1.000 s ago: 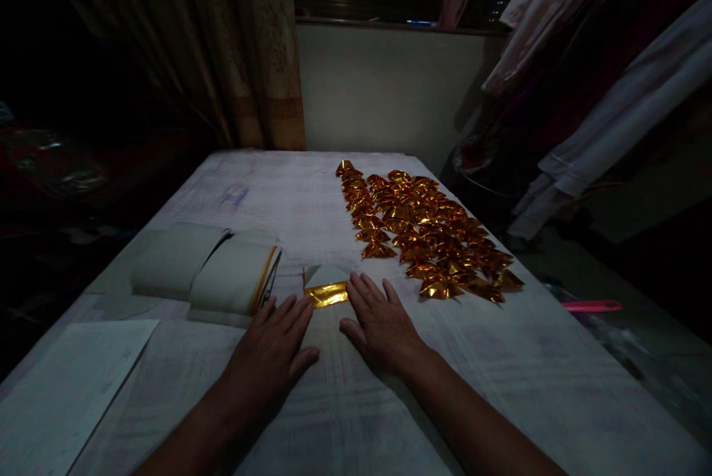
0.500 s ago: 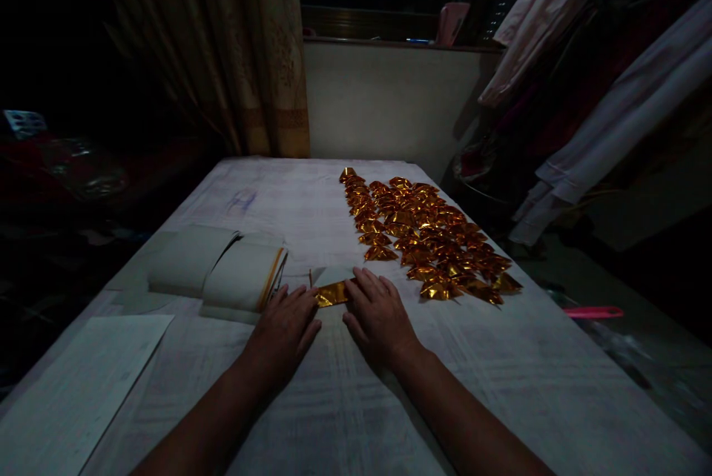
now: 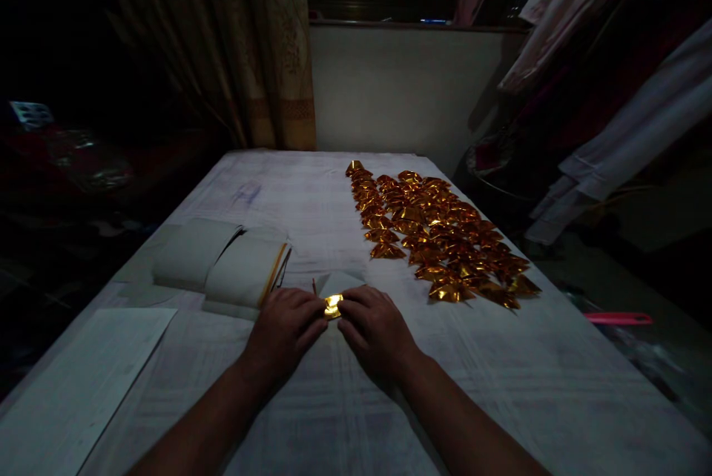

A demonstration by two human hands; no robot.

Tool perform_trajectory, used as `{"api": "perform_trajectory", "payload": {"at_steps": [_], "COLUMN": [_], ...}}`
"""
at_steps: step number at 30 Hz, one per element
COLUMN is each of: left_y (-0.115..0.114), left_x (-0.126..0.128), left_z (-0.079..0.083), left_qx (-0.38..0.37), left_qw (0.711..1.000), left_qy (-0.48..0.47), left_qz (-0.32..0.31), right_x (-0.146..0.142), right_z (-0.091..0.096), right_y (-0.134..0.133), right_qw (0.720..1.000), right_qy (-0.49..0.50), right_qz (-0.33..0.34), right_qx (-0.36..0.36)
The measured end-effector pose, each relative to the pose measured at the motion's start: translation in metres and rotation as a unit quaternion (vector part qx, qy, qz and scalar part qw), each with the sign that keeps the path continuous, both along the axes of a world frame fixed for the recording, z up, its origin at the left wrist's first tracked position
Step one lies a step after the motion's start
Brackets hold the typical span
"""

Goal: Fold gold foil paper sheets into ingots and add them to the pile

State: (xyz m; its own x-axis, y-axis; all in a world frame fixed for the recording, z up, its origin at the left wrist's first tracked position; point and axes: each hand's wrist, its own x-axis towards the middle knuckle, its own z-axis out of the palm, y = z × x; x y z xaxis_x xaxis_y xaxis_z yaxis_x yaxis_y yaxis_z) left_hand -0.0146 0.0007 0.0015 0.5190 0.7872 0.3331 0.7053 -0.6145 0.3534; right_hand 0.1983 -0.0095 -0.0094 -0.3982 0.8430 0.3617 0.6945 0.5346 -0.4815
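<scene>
A small folded strip of gold foil paper [image 3: 333, 306] lies between my hands near the middle of the table. My left hand [image 3: 289, 324] grips its left end, fingers closed and thumb on the near side. At the right end, the fingers and thumb of my right hand [image 3: 370, 324] pinch it the same way. My fingers hide both ends of the strip. Just beyond it a pale sheet of paper [image 3: 339, 283] lies flat. Left of my left hand rest stacks of pale paper [image 3: 245, 272], the nearer one with a gold edge.
Many folded gold foil pieces [image 3: 423, 220] stand in rows on the right half of the cloth-covered table [image 3: 311, 202]. A large white sheet [image 3: 105, 365] lies at the near left. Clothes [image 3: 628, 127] hang at the right; a curtain [image 3: 267, 53] hangs behind.
My hands have come closer together, and less of the foil strip shows between them. The gold surface catches more light. The whole view has shifted slightly.
</scene>
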Motion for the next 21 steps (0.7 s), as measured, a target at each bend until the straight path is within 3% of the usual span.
{"api": "perform_trajectory", "payload": {"at_steps": [12,21], "left_y": [-0.001,0.004], "left_x": [0.005,0.003], "left_z": [-0.001,-0.004], "left_qx": [0.044,-0.009], "left_qw": [0.999,0.998], "left_qy": [0.013,-0.017], "left_qz": [0.021,0.063], "right_x": [-0.014,-0.013], "right_z": [0.004,0.002], "right_y": [-0.003,-0.002], "right_qw": [0.999,0.997], "right_qy": [-0.006,-0.02], "right_qz": [-0.036,-0.068], "right_qx": [0.033,0.013]}}
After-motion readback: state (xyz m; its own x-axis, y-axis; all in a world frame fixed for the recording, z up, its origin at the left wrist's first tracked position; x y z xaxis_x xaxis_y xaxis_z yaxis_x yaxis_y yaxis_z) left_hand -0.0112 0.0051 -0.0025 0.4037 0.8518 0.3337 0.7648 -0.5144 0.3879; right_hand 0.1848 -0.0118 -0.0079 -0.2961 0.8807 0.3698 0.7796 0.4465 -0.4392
